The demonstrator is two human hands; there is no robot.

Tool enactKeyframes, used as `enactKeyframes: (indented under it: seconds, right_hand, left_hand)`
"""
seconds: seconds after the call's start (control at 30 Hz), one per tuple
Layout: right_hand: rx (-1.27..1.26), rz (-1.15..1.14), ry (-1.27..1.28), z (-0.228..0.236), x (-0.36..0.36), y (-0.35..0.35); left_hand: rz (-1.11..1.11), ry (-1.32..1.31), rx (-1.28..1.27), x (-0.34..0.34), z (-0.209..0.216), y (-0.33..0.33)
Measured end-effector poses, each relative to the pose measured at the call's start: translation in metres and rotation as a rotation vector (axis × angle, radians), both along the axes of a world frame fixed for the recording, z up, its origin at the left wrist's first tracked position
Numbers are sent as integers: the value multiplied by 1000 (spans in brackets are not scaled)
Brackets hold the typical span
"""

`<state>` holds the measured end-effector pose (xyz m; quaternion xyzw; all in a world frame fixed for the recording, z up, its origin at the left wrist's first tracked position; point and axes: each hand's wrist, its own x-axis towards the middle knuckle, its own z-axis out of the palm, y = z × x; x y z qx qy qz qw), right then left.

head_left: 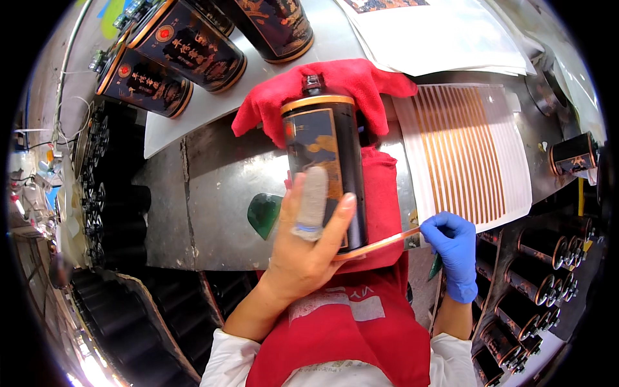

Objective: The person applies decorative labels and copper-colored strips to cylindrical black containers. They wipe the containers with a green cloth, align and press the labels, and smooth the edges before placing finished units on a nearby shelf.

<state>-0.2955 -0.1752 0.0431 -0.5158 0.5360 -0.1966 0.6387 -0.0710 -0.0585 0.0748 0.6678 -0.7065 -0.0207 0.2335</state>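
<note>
While the left hand [303,238] grips the black bottle [325,168] lying lengthwise away, the gloved right hand [454,242] pinches a copper strip [377,245] at its base.

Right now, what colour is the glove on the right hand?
Blue, on the right hand; it shows best in the head view.

A metal bench [213,193] carries the work, its bare grey top showing at the near left. A red cloth [348,80] lies on it in the middle, bunched at the far end and running toward the near edge. A green heart-shaped piece [263,213] sits just left of the cloth. To the right lies a white sheet of copper strips [467,151]. Far right, white paper sheets [438,32] are stacked. At the far left, a white board [187,122] rests on the bench and bears dark round canisters [187,42] lying on their sides.
</note>
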Motion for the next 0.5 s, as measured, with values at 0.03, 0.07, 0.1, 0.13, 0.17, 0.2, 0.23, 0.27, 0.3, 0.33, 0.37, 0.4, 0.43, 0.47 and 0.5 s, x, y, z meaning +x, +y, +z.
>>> enactKeyframes:
  seconds: [0.03,0.07,0.1,0.13,0.17,0.2,0.23,0.27,0.3,0.33,0.37,0.4,0.43,0.47,0.5]
  right_hand:
    - [3,29,-22,2,5,4]
    - [5,58,-43,4,11,9]
    - [6,85,-65,6,18,14]
    - [16,112,-127,13,25,18]
    - [-42,161,-140,16,31,21]
    - [-107,209,-146,18,36,23]
    - [-112,223,-154,20,38,24]
    - [-117,237,-161,22,39,25]
    - [-123,259,-170,24,41,24]
    - [-118,261,-171,28,41,24]
    - [-114,263,-171,33,39,24]
    - [-111,261,-166,38,37,24]
    - [-136,272,-188,43,36,24]
    - [-160,281,-210,48,36,24]
    - [-186,292,-232,53,37,24]
  left_hand:
    - [9,104,-79,2,-10,5]
    - [18,208,-158,5,-17,10]
    - [43,283,-133,9,-28,19]
    - [69,356,-108,13,-39,28]
    - [96,428,-87,17,-50,36]
    - [89,481,-91,20,-52,35]
    - [84,371,-20,23,-51,36]
    - [78,261,50,26,-50,37]
    - [81,149,118,28,-47,37]
    - [98,184,48,27,-41,35]
    - [114,218,-21,22,-31,32]
    - [125,257,-92,19,-25,30]
    - [105,387,8,21,-27,36]
    - [62,561,39,22,-27,34]
    - [18,733,68,24,-27,31]
